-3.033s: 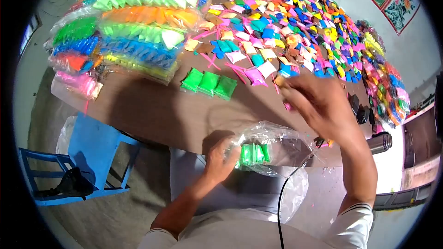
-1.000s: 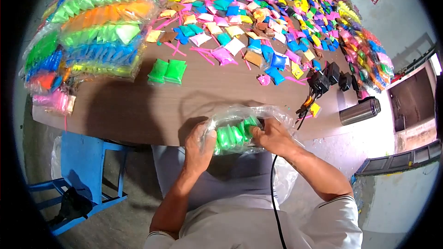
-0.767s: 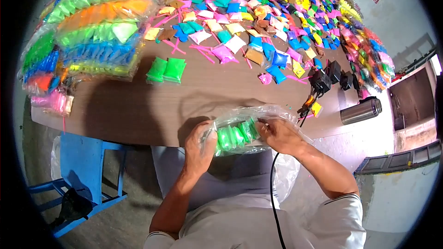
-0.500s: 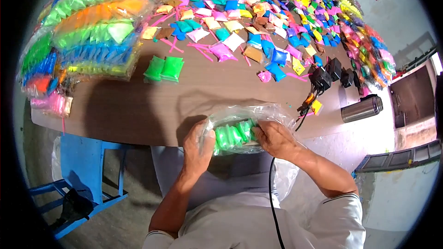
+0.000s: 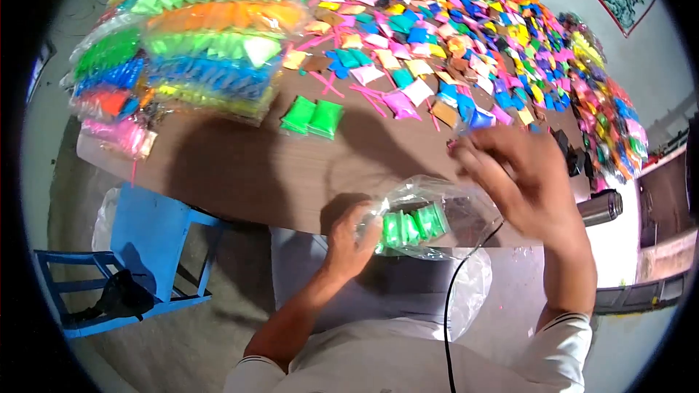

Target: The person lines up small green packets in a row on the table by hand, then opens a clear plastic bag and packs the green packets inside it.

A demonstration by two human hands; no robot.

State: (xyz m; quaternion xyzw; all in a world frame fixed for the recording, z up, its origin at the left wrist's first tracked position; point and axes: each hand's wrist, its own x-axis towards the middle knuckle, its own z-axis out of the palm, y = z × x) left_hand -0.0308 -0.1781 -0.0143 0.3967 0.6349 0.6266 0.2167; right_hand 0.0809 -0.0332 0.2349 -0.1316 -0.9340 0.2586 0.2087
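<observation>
My left hand (image 5: pixel 352 241) grips the left side of a clear plastic bag (image 5: pixel 466 211) at the table's front edge. Inside the bag stands a row of green packets (image 5: pixel 412 225). My right hand (image 5: pixel 513 178) is raised above the table, right of the bag's mouth and blurred by motion; its fingers are bent, and whether they hold anything is unclear. Two green packets (image 5: pixel 325 118) lie side by side on the brown table (image 5: pixel 247 167), beyond the bag. A blue packet (image 5: pixel 481 118) lies just past my right fingertips.
Large bags of sorted packets (image 5: pixel 218 44) are stacked at the left. Loose coloured packets (image 5: pixel 466 36) cover the back. Black adapters (image 5: pixel 575 156) and a metal flask (image 5: pixel 601 207) are at the right. A black cable (image 5: pixel 447 313) hangs in front; a blue chair (image 5: pixel 149 236) stands lower left.
My right hand has left the bag and risen up and to the right over the table. My left hand still grips the bag. The whole view has shifted.
</observation>
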